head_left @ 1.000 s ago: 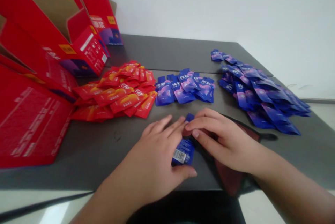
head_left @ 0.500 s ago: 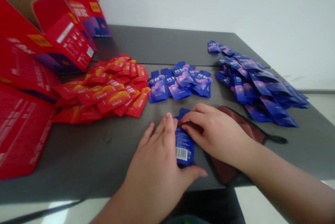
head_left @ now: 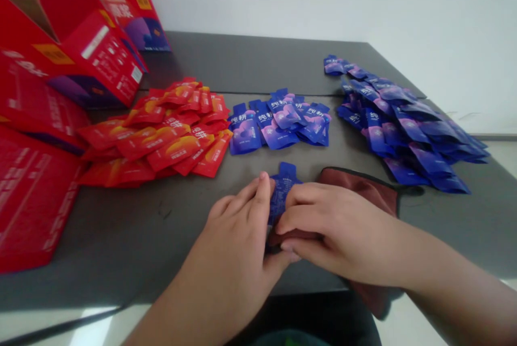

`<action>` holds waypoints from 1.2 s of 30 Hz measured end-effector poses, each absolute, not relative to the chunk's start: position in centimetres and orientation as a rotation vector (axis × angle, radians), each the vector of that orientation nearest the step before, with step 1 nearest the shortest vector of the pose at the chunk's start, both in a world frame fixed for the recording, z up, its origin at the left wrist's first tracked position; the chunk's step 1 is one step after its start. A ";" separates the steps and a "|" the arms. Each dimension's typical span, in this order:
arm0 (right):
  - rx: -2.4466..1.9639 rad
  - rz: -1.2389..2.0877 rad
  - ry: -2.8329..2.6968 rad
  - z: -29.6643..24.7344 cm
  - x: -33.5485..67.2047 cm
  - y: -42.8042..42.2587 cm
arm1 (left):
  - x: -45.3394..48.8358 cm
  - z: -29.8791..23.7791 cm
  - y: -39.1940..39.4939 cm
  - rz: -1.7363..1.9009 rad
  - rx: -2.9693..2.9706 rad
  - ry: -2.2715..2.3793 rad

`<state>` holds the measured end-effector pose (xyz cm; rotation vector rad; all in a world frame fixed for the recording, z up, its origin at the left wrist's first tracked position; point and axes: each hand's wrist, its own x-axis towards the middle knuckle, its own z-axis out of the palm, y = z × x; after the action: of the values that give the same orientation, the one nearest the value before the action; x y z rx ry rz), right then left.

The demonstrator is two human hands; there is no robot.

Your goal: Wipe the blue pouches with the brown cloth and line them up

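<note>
Both hands have come closer together since the earlier frame: the left hand (head_left: 238, 243) and right hand (head_left: 343, 233) are half closed, pinching a blue sachet (head_left: 281, 192) with brown cloth (head_left: 359, 184) over its lower end. Other blue sachets (head_left: 278, 125) show printed "纯耕".

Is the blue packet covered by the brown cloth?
Partly. The blue packet sticks out at the top, but its bottom end goes under the brown cloth.

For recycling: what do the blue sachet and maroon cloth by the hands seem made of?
The blue sachet looks like glossy printed plastic or foil film, given its sheen. The maroon cloth looks like matte fabric with a dark bound edge; its fibre cannot be told.
</note>
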<state>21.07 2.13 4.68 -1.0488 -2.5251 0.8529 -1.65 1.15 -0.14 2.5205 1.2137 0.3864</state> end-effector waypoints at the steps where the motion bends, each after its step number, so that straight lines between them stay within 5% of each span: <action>1: -1.083 0.804 -2.548 4.5 20.8 2.1 | -1.6 -0.3 1.1 0.393 2.507 1.232; 13: -1.636 0.315 -2.311 2.7 22.2 4.3 | -1.2 0.0 1.1 0.380 2.518 1.309; 24: -1.006 1.132 -2.482 5.3 21.3 2.4 | -0.7 -0.1 1.4 0.422 2.458 1.325; 36: -1.716 0.194 -2.261 2.4 22.4 5.1 | 0.5 -0.1 -0.1 0.429 2.522 1.329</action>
<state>22.37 5.07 2.37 -1.7157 -2.2606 0.1938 0.52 -0.12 -0.05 2.5222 1.3289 0.4286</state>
